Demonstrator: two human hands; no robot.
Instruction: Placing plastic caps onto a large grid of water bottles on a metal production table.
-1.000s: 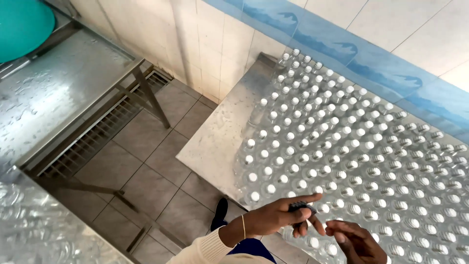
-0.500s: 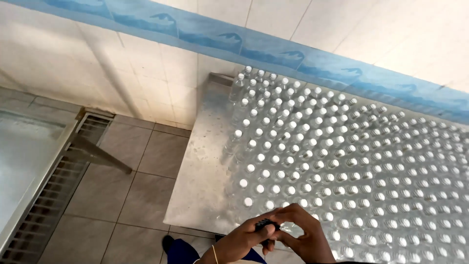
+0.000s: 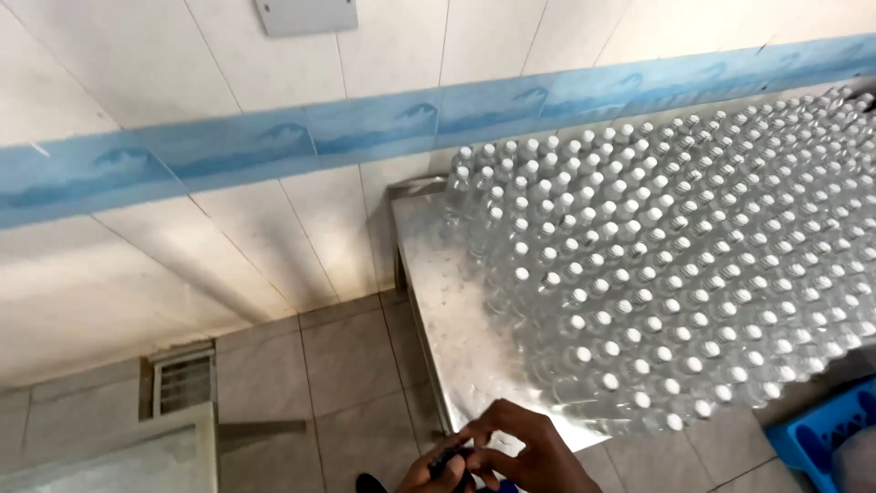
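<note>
Since half a second ago the view has swung left and up: more wall tile and the blue band now fill the top, the steel desk (image 3: pixel 456 319) has slid toward the right, and both hands have sunk to the bottom edge. Right hand (image 3: pixel 534 452) lies cupped over the left hand (image 3: pixel 438 475), fingers curled narrow, together pinching a small dark object (image 3: pixel 452 459); its shape is too hidden to tell, and no long axis can be read. It sits between the fingertips at about 6 o'clock in the view, just off the desk's near corner. From the hands, the packed field of clear capped bottles (image 3: pixel 675 274) spreads toward 1 o'clock, nearest ones close by. Right hand is the nearer to them. A blue crate corner (image 3: pixel 821 434) shows at 4 o'clock.
</note>
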